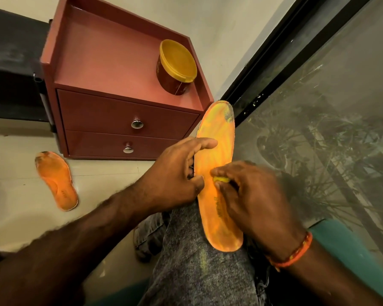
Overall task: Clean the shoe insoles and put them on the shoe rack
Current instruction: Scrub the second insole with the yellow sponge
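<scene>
Head view: orange insole [217,173] lies lengthwise on the person's knee, heel end toward the body, dark-stained toe end pointing at the cabinet [111,89]. Left hand [175,173] grips its left edge at mid-length, index finger stretched flat over the top face, remaining fingers curled around the edge. Right hand [250,195] is blurred; fingertips pinch a small yellow cleaning piece [221,179] against the insole's middle. Second insole [56,180] lies flat on the floor, well apart to the left. Yellow-lidded tub [176,67] sits on the cabinet top.
</scene>
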